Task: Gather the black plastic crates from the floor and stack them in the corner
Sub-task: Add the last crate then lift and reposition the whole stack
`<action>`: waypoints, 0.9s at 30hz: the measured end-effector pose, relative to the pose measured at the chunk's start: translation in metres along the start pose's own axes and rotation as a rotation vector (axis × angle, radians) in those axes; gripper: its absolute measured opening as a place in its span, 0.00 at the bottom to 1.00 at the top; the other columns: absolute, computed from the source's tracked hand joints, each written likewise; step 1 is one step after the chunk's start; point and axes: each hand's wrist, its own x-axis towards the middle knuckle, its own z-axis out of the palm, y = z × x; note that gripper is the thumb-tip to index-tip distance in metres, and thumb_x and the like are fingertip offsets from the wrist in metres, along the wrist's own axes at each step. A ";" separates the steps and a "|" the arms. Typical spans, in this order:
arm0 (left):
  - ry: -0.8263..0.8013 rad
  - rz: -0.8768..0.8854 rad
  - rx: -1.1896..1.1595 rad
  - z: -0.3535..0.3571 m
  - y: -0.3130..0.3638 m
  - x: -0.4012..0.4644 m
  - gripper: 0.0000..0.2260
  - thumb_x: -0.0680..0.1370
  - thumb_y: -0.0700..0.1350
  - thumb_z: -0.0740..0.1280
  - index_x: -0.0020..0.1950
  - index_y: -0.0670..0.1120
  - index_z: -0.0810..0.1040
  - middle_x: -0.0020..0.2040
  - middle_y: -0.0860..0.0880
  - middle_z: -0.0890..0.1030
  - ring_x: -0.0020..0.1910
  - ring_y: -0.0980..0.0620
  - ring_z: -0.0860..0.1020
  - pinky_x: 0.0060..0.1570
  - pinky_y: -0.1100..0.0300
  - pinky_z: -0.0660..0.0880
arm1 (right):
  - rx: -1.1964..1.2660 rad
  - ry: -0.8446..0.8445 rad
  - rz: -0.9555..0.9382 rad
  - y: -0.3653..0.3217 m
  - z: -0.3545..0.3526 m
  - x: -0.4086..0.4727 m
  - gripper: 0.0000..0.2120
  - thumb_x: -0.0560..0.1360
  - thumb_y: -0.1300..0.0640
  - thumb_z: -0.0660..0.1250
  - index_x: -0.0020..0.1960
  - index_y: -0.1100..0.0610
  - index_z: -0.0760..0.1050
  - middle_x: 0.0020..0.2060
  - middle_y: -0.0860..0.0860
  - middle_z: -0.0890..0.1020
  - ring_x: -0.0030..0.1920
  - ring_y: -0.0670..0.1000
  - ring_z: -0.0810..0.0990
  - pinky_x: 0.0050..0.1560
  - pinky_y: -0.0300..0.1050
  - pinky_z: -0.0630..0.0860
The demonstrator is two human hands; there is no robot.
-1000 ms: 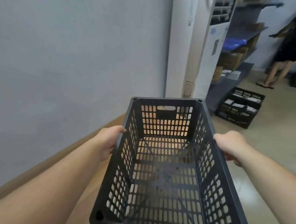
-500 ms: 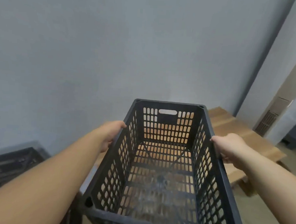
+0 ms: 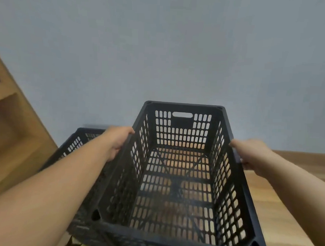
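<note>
I hold an empty black plastic crate [image 3: 182, 127] with slotted walls out in front of me, its open top facing up. My left hand [image 3: 117, 141] grips its left rim and my right hand [image 3: 250, 153] grips its right rim. A second black crate [image 3: 76, 142] stands lower at the left against the wall, partly hidden behind my left forearm and the held crate.
A plain grey wall [image 3: 161, 57] fills the upper view. Flattened brown cardboard [image 3: 286, 195] lies below and to the right of the held crate. A wooden shelf unit [image 3: 9, 118] stands at the left edge.
My view has swung left along the wall with the crate still in both hands. The white cabinet and shelves left the view; the second crate and the wooden unit came in at the left.
</note>
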 end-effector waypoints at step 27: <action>0.286 -0.067 -0.100 -0.338 -0.055 0.088 0.12 0.82 0.43 0.67 0.62 0.38 0.81 0.44 0.40 0.84 0.40 0.41 0.83 0.46 0.51 0.81 | 0.001 -0.200 -0.134 -0.206 0.312 -0.030 0.06 0.79 0.61 0.63 0.45 0.62 0.74 0.28 0.56 0.74 0.28 0.55 0.73 0.34 0.47 0.73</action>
